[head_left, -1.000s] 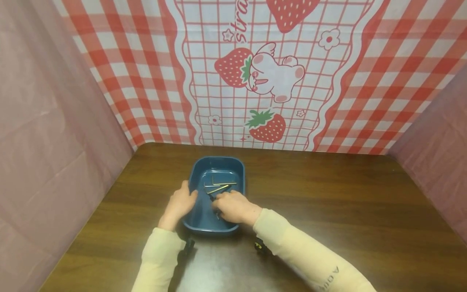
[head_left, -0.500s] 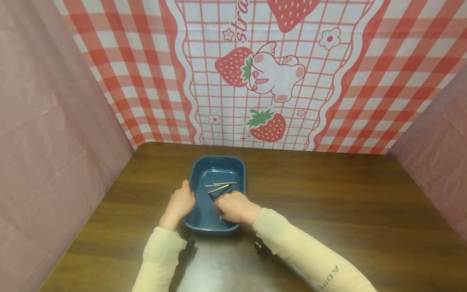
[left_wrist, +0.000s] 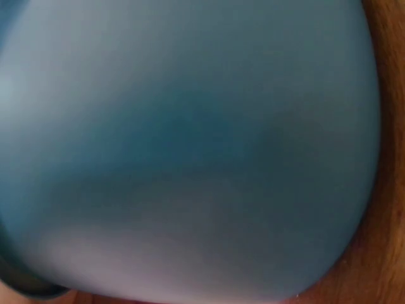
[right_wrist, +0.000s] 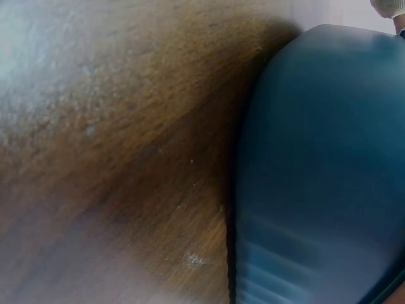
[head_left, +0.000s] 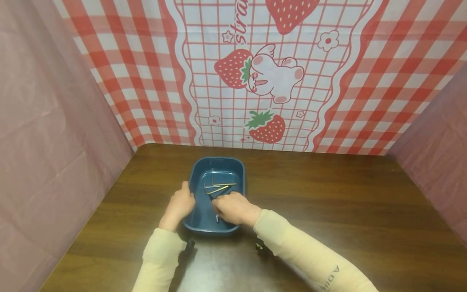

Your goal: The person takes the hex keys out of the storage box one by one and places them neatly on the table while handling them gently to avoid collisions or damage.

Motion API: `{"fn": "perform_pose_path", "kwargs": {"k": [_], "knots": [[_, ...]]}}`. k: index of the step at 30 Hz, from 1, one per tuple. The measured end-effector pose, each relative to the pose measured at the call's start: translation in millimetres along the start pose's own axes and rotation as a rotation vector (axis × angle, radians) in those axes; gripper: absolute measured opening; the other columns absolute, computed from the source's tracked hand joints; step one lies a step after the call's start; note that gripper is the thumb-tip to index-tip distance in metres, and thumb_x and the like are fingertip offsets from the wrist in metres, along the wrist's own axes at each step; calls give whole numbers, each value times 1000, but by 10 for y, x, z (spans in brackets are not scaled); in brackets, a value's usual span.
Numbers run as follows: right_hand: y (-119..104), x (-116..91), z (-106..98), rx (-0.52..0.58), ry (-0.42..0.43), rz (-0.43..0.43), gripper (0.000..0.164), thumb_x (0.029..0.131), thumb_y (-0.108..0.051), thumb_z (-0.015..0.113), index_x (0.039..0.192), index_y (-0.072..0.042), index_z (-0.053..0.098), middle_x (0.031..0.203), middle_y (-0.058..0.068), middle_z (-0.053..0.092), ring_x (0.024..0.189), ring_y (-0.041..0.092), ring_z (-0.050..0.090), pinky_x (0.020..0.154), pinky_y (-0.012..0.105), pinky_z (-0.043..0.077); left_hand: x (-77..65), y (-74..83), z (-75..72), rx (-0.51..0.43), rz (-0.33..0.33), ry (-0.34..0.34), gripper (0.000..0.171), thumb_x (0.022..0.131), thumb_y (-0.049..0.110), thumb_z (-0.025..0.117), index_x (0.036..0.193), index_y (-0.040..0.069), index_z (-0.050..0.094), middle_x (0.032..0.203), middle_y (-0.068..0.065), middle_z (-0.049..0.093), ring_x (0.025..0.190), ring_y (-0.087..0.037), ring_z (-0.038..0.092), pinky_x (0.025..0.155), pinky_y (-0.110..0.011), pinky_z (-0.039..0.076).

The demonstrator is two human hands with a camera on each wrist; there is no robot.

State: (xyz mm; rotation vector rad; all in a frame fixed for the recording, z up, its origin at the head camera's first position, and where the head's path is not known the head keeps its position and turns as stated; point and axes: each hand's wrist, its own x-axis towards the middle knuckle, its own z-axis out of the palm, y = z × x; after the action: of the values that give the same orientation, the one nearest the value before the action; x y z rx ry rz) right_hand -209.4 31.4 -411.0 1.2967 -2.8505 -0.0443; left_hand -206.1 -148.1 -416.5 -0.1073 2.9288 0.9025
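A blue rectangular tray (head_left: 202,221) stands on the table, its outer wall filling most of both wrist views. My left hand (head_left: 178,206) holds the tray's left rim. Inside the tray, toward its near right part, is my right hand (head_left: 233,207), fingers curled downward. From under those fingers sticks the bent silver end of a hex key (head_left: 217,218); the rest of it is hidden by the hand. Several other L-shaped hex keys lie just beyond the hand: a yellowish one (head_left: 217,190), a thin one (head_left: 225,185) farther back, and a dark one (head_left: 210,197) partly covered.
The brown wooden table (head_left: 328,202) extends on both sides of the tray. A red-and-white strawberry cloth (head_left: 270,77) hangs behind it, with pink curtains (head_left: 54,121) at the sides. Dark wrist-camera mounts (head_left: 260,246) show below the sleeves.
My left thumb has drawn in against the tray's rim. The silver end under my right fingers has shifted and turned slightly. The tray and the other hex keys stay where they were.
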Motion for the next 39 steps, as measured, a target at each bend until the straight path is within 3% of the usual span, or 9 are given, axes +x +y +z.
{"fn": "perform_pose_path", "kwargs": {"k": [14, 21, 26, 39], "knots": [[62, 6, 26, 120, 149, -16, 13, 74, -19, 64, 74, -19, 51, 67, -10, 51, 57, 8, 50, 52, 25, 39, -7, 2, -2, 7, 2, 4, 49, 90, 11, 39, 132, -10, 28, 106, -36, 56, 90, -48, 58, 71, -51, 48], [104, -20, 21, 196, 217, -25, 13, 76, -15, 62, 88, -17, 57, 80, -9, 61, 67, 6, 55, 63, 25, 47, -4, 4, -2, 7, 2, 7, 48, 90, 13, 39, 132, -9, 29, 108, -36, 55, 92, -48, 57, 74, -52, 47], [139, -41, -6, 184, 232, -37, 10, 78, -15, 62, 87, -18, 60, 82, -9, 62, 71, 6, 57, 67, 25, 48, -10, 7, -1, -1, 3, 19, 47, 90, 13, 40, 131, -9, 31, 108, -36, 55, 93, -48, 57, 74, -53, 47], [311, -183, -145, 352, 287, 87, 8, 82, -18, 62, 90, -17, 61, 81, -9, 63, 73, 3, 57, 65, 23, 48, 15, -12, 19, -24, 6, 49, 45, 87, 11, 40, 128, -8, 36, 109, -35, 55, 92, -48, 57, 71, -52, 48]]}}
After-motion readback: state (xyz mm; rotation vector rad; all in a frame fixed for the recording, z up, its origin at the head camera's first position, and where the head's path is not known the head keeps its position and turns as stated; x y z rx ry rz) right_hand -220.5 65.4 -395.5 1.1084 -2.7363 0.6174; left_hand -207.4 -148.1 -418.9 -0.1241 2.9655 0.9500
